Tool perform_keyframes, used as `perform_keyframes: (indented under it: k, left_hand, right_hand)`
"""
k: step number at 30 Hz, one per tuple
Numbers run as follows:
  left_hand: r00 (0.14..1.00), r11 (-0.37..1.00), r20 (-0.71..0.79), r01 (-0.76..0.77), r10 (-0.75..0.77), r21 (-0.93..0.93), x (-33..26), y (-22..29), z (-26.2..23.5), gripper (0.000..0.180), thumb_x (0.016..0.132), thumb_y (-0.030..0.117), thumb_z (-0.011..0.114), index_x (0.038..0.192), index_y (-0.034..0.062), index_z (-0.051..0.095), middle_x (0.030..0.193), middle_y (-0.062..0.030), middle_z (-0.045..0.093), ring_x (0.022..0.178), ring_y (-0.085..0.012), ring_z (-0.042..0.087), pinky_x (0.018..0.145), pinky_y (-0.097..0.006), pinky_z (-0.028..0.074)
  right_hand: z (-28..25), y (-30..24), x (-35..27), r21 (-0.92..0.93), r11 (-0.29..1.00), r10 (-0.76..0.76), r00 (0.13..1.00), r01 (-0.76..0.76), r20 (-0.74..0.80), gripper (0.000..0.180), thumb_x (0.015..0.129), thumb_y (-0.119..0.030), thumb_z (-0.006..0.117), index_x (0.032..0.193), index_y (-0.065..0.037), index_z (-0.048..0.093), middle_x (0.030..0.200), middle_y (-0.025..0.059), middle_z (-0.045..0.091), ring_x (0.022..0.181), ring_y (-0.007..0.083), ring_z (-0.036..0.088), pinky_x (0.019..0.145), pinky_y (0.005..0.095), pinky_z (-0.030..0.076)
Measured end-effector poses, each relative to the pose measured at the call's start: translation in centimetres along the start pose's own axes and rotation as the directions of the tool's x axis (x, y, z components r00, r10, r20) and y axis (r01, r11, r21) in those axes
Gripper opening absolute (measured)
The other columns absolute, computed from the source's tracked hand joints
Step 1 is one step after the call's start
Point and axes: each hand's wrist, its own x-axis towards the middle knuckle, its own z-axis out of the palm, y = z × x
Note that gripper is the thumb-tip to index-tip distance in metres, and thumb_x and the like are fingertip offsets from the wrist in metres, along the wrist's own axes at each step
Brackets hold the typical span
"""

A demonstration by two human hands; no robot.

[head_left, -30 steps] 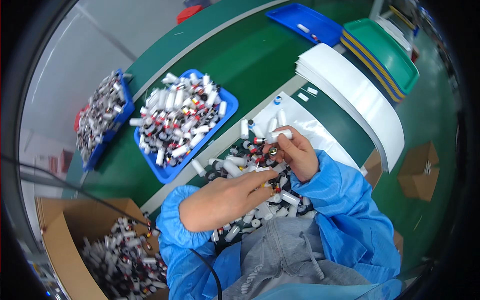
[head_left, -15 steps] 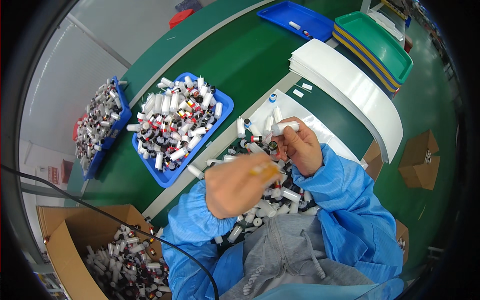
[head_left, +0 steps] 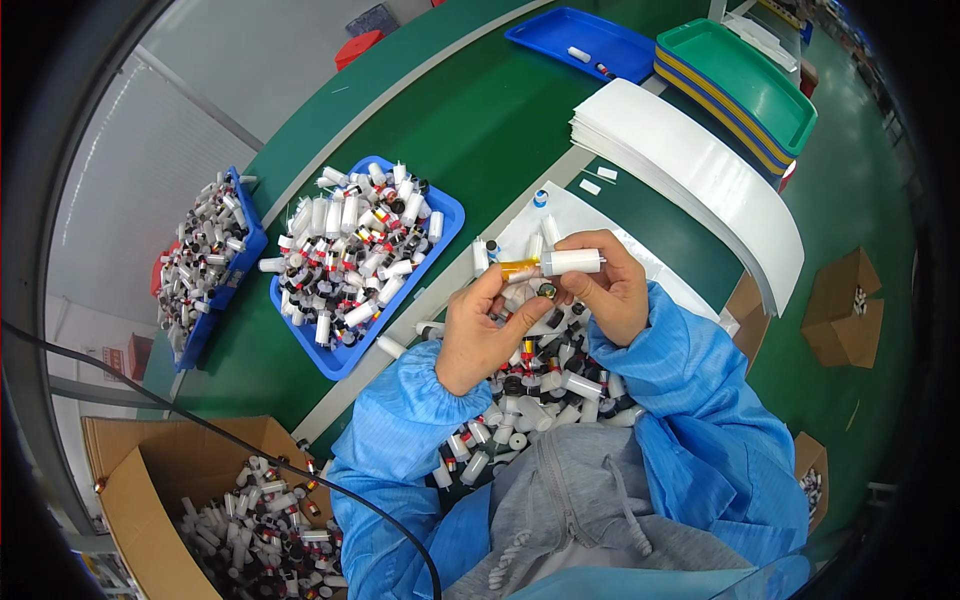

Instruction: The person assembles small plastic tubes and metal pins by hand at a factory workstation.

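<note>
My left hand [head_left: 476, 338] pinches an amber cylinder [head_left: 518, 271] between thumb and fingers. A white plastic cylinder [head_left: 573, 262] with a thin tip lies in the closed fingers of my right hand [head_left: 615, 288]. The two cylinders meet end to end, roughly in one line; whether they are joined I cannot tell. Just below them, between my hands, is a small dark round cap [head_left: 546, 291]; which hand holds it is unclear. Under my hands spreads a pile of white cylinders and black caps [head_left: 540, 395]. A few white cylinders [head_left: 480, 256] stand upright beyond it.
At the left, a blue tray [head_left: 452, 215] is heaped with similar parts; another blue tray [head_left: 253, 238] stands farther left. A cardboard box [head_left: 150, 510] of parts sits lower left. White sheets [head_left: 690, 165] and stacked trays [head_left: 740, 80] lie far right. A black cable [head_left: 270, 455] crosses lower left.
My left hand, blurred before, has swung so that its amber cylinder meets the white cylinder's end. My right hand has turned the white cylinder nearly level. The view has shifted slightly.
</note>
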Motion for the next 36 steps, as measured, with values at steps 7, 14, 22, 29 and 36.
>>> perform_keyframes:
  k: [7,14,22,29,36]
  left_hand:
    - [0.847,0.687,0.067,-0.472,0.528,0.552,0.8,1.6,-0.6,0.029,0.076,0.006,0.075,0.100,-0.0025,0.062,0.102,-0.0150,0.062,0.084,-0.0259,0.064,0.070,-0.033,0.049]
    - [0.935,0.825,0.091,-0.346,0.343,0.447,-0.1,1.8,-1.0,0.034,0.079,0.002,0.072,0.109,-0.0041,0.055,0.084,-0.0112,0.068,0.079,-0.0210,0.070,0.069,-0.028,0.052]
    - [0.985,0.938,0.023,-0.168,0.169,0.302,-0.7,2.8,-0.6,0.029,0.078,0.004,0.072,0.101,-0.0028,0.056,0.083,-0.0162,0.067,0.068,-0.0259,0.065,0.060,-0.033,0.050]
    - [0.938,0.874,0.320,0.267,-0.137,-0.407,-0.9,3.1,-1.5,0.040,0.092,0.006,0.063,0.128,-0.0039,0.049,0.112,-0.0120,0.063,0.087,-0.0136,0.064,0.078,-0.024,0.051]
    - [0.752,0.699,0.603,0.582,-0.267,-0.416,-0.9,2.0,-1.1,0.032,0.096,0.007,0.056,0.126,-0.0017,0.055,0.101,-0.0094,0.067,0.084,-0.0107,0.063,0.072,-0.023,0.053]
  right_hand:
    - [-0.6,-1.7,0.1,-0.029,0.999,0.018,0.996,-0.016,0.089,0.029,0.091,-0.009,0.063,0.117,-0.001,0.053,0.105,0.0100,0.062,0.092,0.0153,0.063,0.076,0.0275,0.052]
    - [-0.5,-4.0,-0.9,0.107,0.984,0.131,0.983,-0.145,0.128,0.026,0.095,-0.010,0.059,0.118,-0.001,0.052,0.108,0.0131,0.062,0.098,0.0182,0.063,0.084,0.0296,0.051]
    - [0.1,-4.7,-2.7,-0.326,0.916,-0.126,0.938,0.235,0.321,0.034,0.083,0.010,0.057,0.115,-0.001,0.051,0.122,0.0182,0.059,0.116,0.0305,0.057,0.099,0.0383,0.043]
    - [-0.7,-4.8,-2.9,-0.036,0.999,0.011,0.954,0.000,0.301,0.028,0.090,0.009,0.047,0.115,-0.002,0.042,0.112,0.0166,0.058,0.108,0.0243,0.058,0.098,0.0368,0.042]
    - [-2.2,-5.6,-2.5,-0.061,0.998,0.018,0.954,0.000,0.300,0.037,0.091,0.007,0.045,0.127,-0.001,0.036,0.110,0.0166,0.058,0.105,0.0226,0.057,0.096,0.0354,0.043]
